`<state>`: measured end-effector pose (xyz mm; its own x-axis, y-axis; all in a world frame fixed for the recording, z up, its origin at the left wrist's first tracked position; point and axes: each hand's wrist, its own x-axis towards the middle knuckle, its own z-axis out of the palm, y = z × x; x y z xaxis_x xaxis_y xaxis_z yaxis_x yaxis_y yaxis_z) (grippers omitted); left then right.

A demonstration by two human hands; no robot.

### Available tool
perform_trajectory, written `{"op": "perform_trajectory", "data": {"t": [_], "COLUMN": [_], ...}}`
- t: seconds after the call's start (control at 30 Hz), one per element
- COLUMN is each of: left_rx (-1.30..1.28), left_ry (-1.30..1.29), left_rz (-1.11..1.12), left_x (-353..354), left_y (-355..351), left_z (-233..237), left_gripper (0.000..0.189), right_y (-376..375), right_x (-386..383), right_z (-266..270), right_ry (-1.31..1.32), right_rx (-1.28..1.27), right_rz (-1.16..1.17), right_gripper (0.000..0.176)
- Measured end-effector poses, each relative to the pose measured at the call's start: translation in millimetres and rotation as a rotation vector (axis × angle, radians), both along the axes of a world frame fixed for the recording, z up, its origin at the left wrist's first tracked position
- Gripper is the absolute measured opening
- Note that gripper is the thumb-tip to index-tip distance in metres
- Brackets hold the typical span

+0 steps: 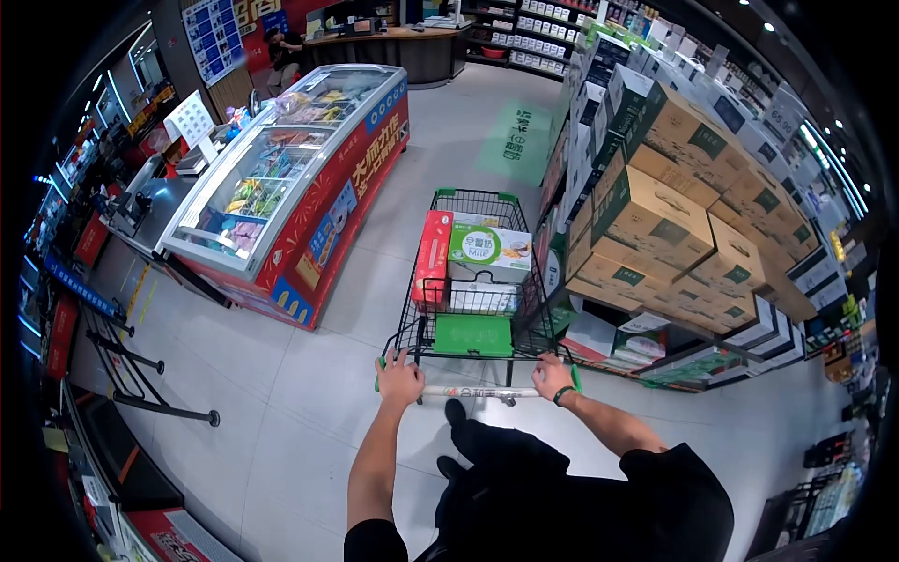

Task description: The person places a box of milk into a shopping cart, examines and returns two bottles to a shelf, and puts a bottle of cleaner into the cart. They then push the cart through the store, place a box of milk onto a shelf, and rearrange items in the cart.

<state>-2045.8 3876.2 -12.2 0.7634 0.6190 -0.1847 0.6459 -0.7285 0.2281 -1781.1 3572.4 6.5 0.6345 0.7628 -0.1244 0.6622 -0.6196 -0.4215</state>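
Black shirt (599, 515), cart handle (482, 391) under grip (401, 382)

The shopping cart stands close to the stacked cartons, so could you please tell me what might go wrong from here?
The shopping cart could clip the stacked cartons close on its right if it swings that way. Swung far left, it might bump the red-sided freezer. The red box and the green-and-white box inside look unfastened, so they may slide if it stops sharply.

Wire shopping cart (473, 335) with red box (433, 245) and green-and-white box (485, 245) inside.
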Motion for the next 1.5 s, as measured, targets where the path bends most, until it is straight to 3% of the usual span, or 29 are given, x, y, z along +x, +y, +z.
{"op": "perform_trajectory", "data": {"t": [0.37,0.67,1.23,1.33,1.5], "left_rx": [0.028,0.076,0.036,0.063,0.041], "left_ry": [0.047,-0.002,0.043,0.025,-0.049], "left_rz": [-0.139,-0.188,-0.254,-0.254,-0.251], "left_x": [105.2,205.9,430.5,471.7,533.3], "left_y": [143.9,251.8,393.9,416.4,446.2], "left_z": [-4.6,-29.9,-34.7,-38.2,-47.9], "left_gripper": [0.030,0.028,0.038,0.033,0.032], "right_y": [115.0,208.2,343.2,369.1,402.3], "right_x": [67.2,149.3,355.8,388.1,426.1], "right_z": [-13.6,-4.5,-38.1,-42.7,-52.7], "right_ry": [-0.088,0.023,-0.066,-0.046,-0.361], "right_rx": [0.088,0.057,0.103,0.066,-0.051], "right_rz": [-0.125,-0.226,-0.300,-0.360,-0.465], "right_gripper": [0.023,0.025,0.022,0.022,0.021]}}
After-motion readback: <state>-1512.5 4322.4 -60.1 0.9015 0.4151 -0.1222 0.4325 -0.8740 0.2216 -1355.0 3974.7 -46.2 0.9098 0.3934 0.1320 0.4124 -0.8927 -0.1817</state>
